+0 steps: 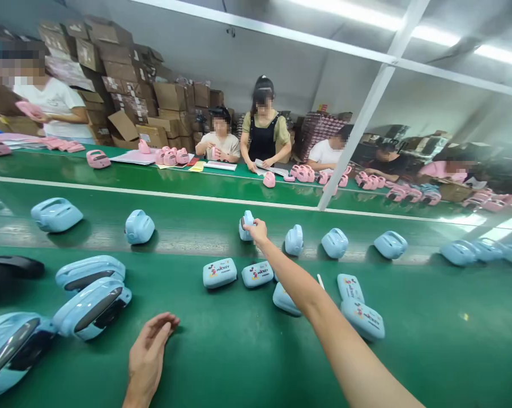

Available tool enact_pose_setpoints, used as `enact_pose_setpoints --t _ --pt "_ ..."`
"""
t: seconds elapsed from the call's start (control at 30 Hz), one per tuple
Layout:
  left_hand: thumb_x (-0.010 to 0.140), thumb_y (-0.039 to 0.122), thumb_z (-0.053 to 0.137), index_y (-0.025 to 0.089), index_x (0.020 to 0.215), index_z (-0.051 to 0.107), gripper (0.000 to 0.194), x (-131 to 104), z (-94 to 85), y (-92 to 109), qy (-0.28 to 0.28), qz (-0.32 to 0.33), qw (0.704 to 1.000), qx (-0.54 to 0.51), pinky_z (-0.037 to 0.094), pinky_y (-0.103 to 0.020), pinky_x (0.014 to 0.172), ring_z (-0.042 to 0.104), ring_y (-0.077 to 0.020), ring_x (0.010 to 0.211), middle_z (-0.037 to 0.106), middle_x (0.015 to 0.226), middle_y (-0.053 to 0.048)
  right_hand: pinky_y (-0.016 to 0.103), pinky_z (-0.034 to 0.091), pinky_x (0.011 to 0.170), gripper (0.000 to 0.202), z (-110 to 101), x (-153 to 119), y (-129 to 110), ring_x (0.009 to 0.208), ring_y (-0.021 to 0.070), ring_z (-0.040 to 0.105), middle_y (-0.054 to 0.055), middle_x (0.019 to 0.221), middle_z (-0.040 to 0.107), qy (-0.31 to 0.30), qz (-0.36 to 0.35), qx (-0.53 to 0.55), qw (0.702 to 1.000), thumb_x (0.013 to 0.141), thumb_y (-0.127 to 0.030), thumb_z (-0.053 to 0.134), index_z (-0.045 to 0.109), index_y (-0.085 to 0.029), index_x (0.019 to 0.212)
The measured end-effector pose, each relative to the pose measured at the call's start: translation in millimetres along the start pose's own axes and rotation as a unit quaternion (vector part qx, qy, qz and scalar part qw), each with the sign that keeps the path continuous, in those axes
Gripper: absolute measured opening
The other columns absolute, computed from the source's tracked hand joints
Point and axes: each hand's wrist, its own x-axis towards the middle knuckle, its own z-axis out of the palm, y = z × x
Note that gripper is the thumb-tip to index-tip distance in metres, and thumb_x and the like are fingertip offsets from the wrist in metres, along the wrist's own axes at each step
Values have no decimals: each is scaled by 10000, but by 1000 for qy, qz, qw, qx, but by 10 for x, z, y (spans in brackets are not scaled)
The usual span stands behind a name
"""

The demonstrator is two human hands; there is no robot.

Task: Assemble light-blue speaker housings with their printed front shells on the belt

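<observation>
My right hand [256, 231] reaches across to the far strip of the line, its fingers and thumb closed on a light-blue plastic case [246, 218] with a loop handle. Lower left, my left hand [149, 345] hovers over the green work surface [222, 362], holding nothing, its fingers loosely bent and the thumb apart. Just beyond it, a printed blue case [220, 273] and another printed case [258, 275] lie with cartoon mouse pictures upward. My right forearm partly hides a blue case [285, 299]. Two more printed cases, one [362, 320] in front of the other, lie right of that arm.
Glossy blue cases with dark panels [94, 309] crowd the left side, near a black object [9, 272]. More blue cases [336, 243] are spaced along the far strip. A white post [366, 113] rises beyond. Several co-workers sit or stand behind pink cases [171, 156] and stacked cartons [124, 68].
</observation>
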Motion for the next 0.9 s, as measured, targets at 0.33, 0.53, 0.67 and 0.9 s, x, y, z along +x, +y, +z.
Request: enact_pose_setpoints --t 0.33,0.53,0.67,0.9 --pt "420 423 908 211 791 718 467 67 -60 -104 -13 21 997 77 555 -365 884 689 -241 849 731 808 -37 329 540 913 402 -509 322 87 1031 202 685 94 1223 713 -75 -100 -286 950 789 -202 583 694 -182 1175" --pt "463 443 886 217 810 705 452 122 -94 -154 -27 31 993 114 529 -405 963 692 -254 871 734 823 -41 354 439 1103 475 -1602 383 -255 1302 257 567 75 1398 633 -195 -166 -495 830 654 47 598 784 -217 1003" --pt "483 466 876 214 821 701 455 132 -104 -177 -38 36 991 122 514 -433 992 691 -265 884 735 843 -51 331 464 1031 344 -1896 233 -324 1300 279 561 97 1355 661 -241 -152 -599 748 658 -5 699 789 -217 914" --pt "503 463 909 200 795 728 433 -26 -75 -94 -54 46 993 93 533 -385 930 681 -242 852 737 830 -57 351 490 834 397 -1763 -104 -765 1046 316 680 212 1057 741 -149 -156 -656 723 974 -436 495 733 -117 980"
